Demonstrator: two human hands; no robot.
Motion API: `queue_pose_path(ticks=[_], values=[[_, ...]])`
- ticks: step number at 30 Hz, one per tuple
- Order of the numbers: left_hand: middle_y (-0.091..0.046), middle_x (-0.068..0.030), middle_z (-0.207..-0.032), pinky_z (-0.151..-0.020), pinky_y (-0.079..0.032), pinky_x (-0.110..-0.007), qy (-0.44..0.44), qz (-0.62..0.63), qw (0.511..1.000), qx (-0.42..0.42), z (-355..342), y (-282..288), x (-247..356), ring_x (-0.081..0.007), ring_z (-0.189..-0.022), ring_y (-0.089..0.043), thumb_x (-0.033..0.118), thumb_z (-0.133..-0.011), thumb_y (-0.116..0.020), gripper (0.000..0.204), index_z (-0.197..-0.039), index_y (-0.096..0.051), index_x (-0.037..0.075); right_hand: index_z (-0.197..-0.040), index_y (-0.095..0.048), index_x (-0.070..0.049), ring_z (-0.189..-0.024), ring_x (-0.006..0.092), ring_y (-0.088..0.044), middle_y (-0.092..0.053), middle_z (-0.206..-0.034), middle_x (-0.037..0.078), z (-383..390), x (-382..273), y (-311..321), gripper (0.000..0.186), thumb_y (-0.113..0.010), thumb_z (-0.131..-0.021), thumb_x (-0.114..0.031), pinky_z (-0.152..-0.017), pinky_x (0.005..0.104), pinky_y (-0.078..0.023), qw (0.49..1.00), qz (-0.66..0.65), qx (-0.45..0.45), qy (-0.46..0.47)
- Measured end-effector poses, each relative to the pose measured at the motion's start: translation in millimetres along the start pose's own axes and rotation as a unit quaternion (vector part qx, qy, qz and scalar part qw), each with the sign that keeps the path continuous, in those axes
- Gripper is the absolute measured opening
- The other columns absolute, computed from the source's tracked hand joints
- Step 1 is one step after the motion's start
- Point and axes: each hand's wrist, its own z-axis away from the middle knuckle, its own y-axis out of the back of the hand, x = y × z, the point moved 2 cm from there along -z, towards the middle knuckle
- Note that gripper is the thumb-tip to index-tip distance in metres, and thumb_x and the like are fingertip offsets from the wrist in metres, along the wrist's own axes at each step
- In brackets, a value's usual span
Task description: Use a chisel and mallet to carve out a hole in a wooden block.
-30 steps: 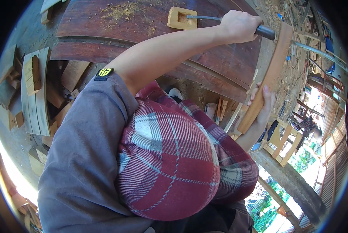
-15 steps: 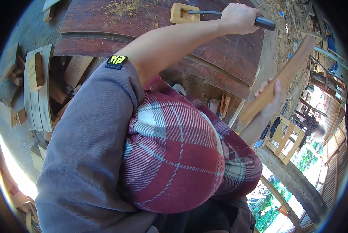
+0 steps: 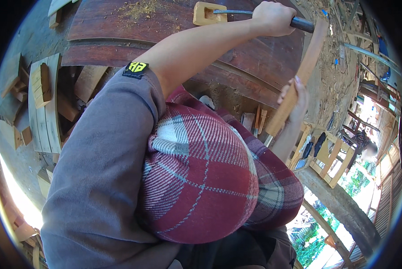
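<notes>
My left hand (image 3: 275,19) is wrapped round a chisel (image 3: 302,24), whose dark handle sticks out to the right of the fist. The thin metal blade runs left, its tip inside a hollow cut in a small pale wooden block (image 3: 202,19). My right hand (image 3: 296,101) grips a flat wooden bat (image 3: 307,62) near its lower end. The bat's upper end is at the butt of the chisel handle and seems to touch it. The block lies on a dark reddish wooden workbench (image 3: 107,27).
Wood shavings (image 3: 140,9) lie on the benchtop, which has a long gap between its boards. Stacked planks and offcuts (image 3: 44,103) stand at the left. A pale wooden frame (image 3: 328,157) is at the right, and a person (image 3: 367,151) appears beyond it.
The wooden bat has swung left and upward to the chisel's handle end, carried by my right hand. My left hand, chisel and block sit very slightly further left and up in view.
</notes>
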Motion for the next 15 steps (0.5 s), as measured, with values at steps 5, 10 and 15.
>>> queue_pose_path(ticks=[5, 10, 15], values=[[-0.070, -0.0159, -0.078, -0.070, -0.055, -0.047, 0.000, -0.006, 1.000, 0.002, 1, -3, 1, -0.0354, -0.077, -0.069, 0.021, -0.081, -0.060, 0.015, -0.088, -0.067, 0.010, -0.094, -0.055, -0.004, -0.046, 0.0135, -0.054, -0.055, -0.061, 0.007, 1, -26, 25, 0.036, -0.063, -0.091, -0.038, -0.042, 0.0239, -0.046, 0.985, -0.074, 0.112, 0.104], [-0.070, -0.0157, -0.079, -0.070, -0.055, -0.047, 0.011, 0.009, 1.000, -0.005, 0, -9, 1, -0.0347, -0.077, -0.069, 0.021, -0.081, -0.060, 0.015, -0.089, -0.068, 0.011, -0.096, -0.054, -0.004, -0.048, 0.0126, -0.055, -0.055, -0.062, 0.006, -1, -1, 0, 0.037, -0.063, -0.091, -0.040, -0.042, 0.0231, -0.047, 0.989, 0.100, 0.083, 0.069], [-0.071, -0.0151, -0.081, -0.071, -0.055, -0.046, 0.004, -0.023, 1.000, -0.008, -1, -8, -3, -0.0336, -0.078, -0.070, 0.022, -0.081, -0.060, 0.017, -0.093, -0.071, 0.014, -0.095, -0.056, -0.002, -0.048, 0.0140, -0.056, -0.055, -0.064, 0.007, 3, -34, 15, 0.034, -0.064, -0.091, -0.035, -0.043, 0.0251, -0.047, 0.986, -0.011, 0.132, 0.100]])
